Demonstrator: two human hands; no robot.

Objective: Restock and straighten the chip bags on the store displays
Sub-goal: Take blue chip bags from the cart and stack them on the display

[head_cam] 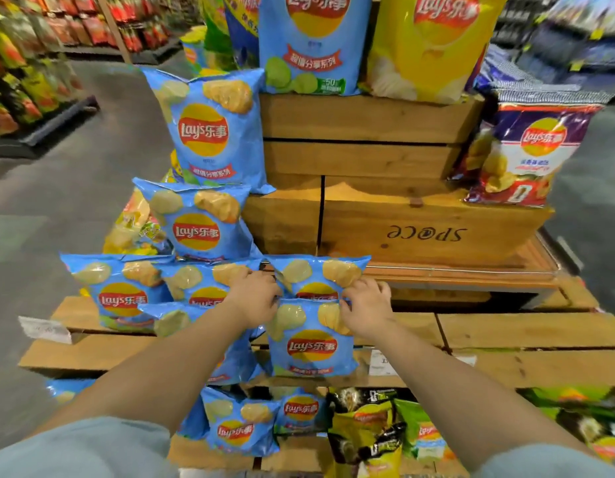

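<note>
upright blue chip bag (311, 339), both hands gripping top

Single head view: looks forward and down from close range onto tiered wooden crate display (368, 119); store aisle floor (92, 139) at left.

Short pale-blue sleeves (92, 446) — bare forearms, hands.
</note>
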